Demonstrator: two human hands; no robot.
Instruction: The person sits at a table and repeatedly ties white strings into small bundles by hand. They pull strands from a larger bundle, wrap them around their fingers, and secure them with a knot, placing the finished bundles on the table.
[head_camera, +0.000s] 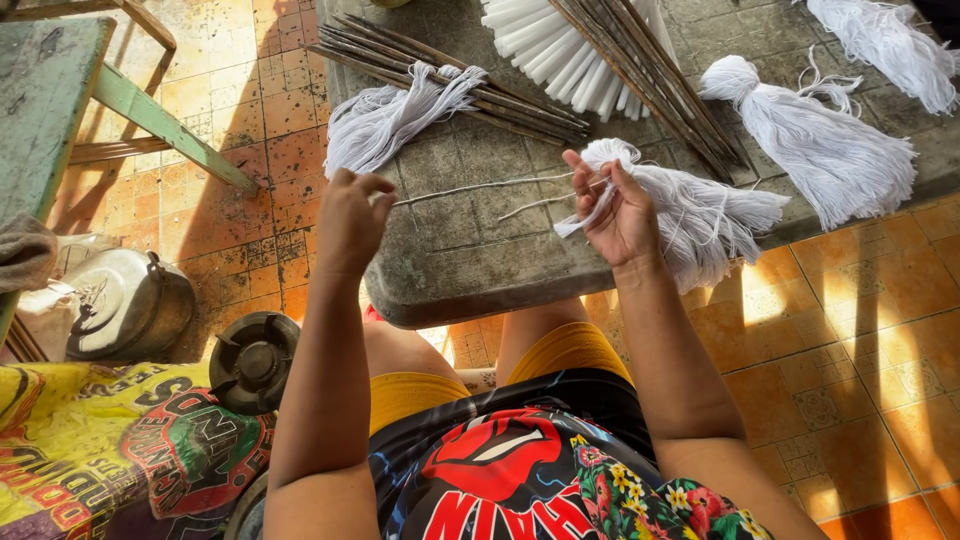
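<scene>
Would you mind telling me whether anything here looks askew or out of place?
Nothing stands out. The right hand holds a white yarn bundle, the left hand pulls its strand taut, and other white tassels and dark wooden sticks lie on the worn grey table.

Over a grey stone table (450, 250), the right hand (615, 215) grips a bundle of white yarn (700, 215) while the left hand (350, 220) pinches what seems to be a strand (480, 187) stretched between them, with dark sticks (450, 75) and other yarn tassels (820, 140) lying beyond.
</scene>
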